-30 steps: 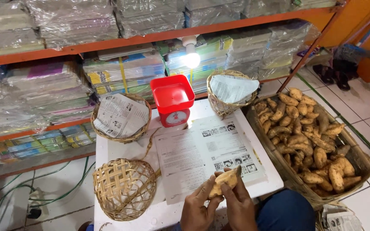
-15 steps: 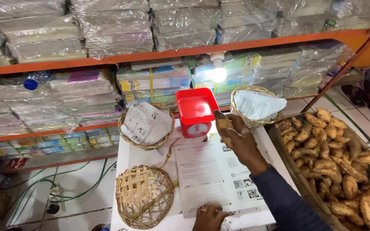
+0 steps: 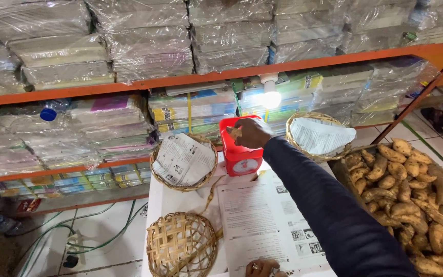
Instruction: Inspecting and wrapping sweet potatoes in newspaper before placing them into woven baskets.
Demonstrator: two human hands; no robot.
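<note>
While the left hand [image 3: 262, 266] rests with fingers flat on the newspaper-covered table [image 3: 180, 197], the right hand [image 3: 252, 132], fingers closed on a small sweet potato [image 3: 236, 132], has reached further than half a second earlier, now over the red scale [image 3: 239, 154].

A bare bulb [image 3: 270, 95] glares white at centre, washing out the shelf [image 3: 129, 84] behind; plastic wraps glint, corners fall dim, edges slightly bowed.
</note>
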